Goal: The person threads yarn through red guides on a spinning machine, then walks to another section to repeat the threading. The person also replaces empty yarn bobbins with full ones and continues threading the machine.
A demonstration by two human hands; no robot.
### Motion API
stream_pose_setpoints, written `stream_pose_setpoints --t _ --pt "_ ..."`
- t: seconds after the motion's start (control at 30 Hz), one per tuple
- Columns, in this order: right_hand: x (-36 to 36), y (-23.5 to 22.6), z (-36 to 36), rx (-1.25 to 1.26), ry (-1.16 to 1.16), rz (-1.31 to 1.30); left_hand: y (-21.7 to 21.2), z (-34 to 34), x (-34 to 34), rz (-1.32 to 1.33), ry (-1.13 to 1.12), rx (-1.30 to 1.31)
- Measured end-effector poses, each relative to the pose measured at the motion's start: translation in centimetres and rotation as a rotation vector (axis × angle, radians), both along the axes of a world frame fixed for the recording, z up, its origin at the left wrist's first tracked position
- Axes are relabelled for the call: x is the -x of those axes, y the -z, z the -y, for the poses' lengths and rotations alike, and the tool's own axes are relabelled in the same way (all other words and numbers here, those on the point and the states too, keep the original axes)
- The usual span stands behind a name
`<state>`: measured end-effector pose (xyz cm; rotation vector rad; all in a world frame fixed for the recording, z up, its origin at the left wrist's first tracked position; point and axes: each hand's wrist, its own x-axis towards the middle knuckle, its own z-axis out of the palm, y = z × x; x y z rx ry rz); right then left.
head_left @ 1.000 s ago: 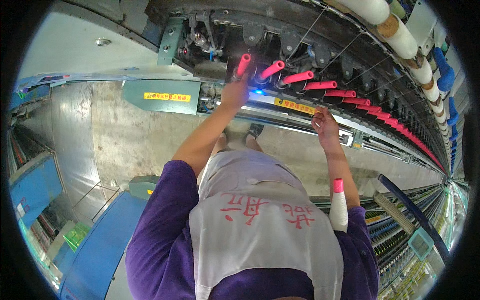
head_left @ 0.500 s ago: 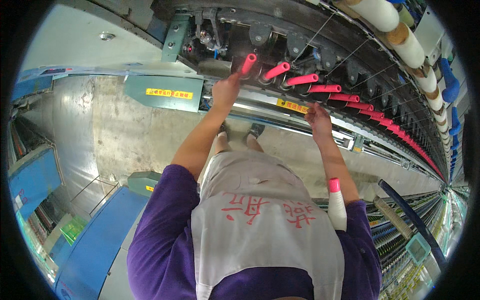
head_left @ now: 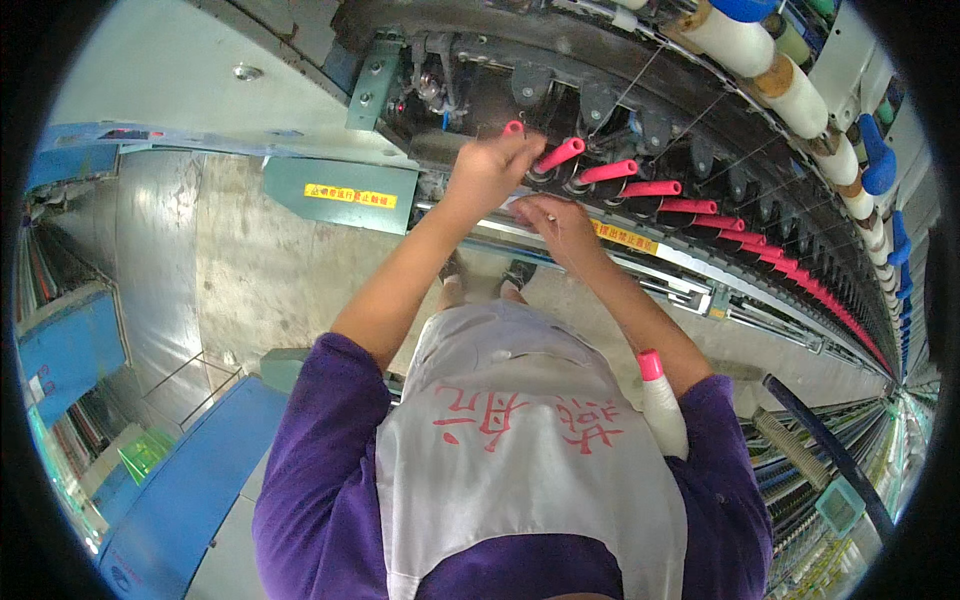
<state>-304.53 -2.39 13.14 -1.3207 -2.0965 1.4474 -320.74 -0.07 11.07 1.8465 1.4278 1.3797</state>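
A row of pink spinning bobbins (head_left: 607,172) stands on the machine's spindles and runs off to the far right. My left hand (head_left: 492,172) is at the near end of this row, fingers pinched together, partly covering the first bobbin (head_left: 513,128). Just below and right of it, in front of the rail, is my right hand (head_left: 560,222) with its fingers curled in. What either hand pinches is too small to make out. A bobbin wound with white yarn (head_left: 662,408), pink at its tip, is tucked against my right upper arm beside the apron.
White yarn rolls (head_left: 740,40) and blue-ended parts (head_left: 877,165) line the upper right. A green metal cover (head_left: 340,195) with a yellow label juts out at left. Blue cabinets (head_left: 190,490) stand lower left; a dark curved tube (head_left: 825,435) is at right.
My left hand has shifted right, across the first bobbin. My right hand has swung left from the rail's yellow label and is close to the left. The view has shifted slightly.
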Motion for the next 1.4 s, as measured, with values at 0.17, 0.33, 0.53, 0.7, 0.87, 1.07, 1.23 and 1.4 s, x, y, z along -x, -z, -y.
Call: stream_pose_setpoints --t 0.17,0.33,0.53,0.7,0.87,1.07,1.23,1.4 --pt "-3.6 -6.0 1.0 0.071 0.273 -0.366 7.3 7.2 6.4 -0.095 -0.287 0.592" --pt "-5.1 -9.6 3.3 0.083 0.401 -0.394 11.9 12.0 4.9 0.104 -0.337 0.68" --pt "-5.2 -10.7 4.7 0.071 0.368 -0.338 12.3 8.5 -0.3 0.089 -0.241 0.596" --pt "-5.0 -10.3 5.4 0.105 0.353 -0.356 11.9 5.5 -1.2 0.042 -0.206 0.632" --pt "-3.9 -9.3 5.2 0.158 0.323 -0.341 12.2 4.3 -0.9 0.081 -0.165 0.685" --pt "-1.8 -7.6 4.5 0.197 0.21 -0.31 12.5 4.3 -0.6 0.029 -0.169 0.624" --pt "-0.2 -6.0 4.0 0.171 0.152 -0.271 12.2 4.1 -0.6 0.048 -0.164 0.622" --pt "0.9 -5.0 3.7 0.143 0.111 -0.217 11.8 4.0 -0.5 0.055 -0.162 0.667"
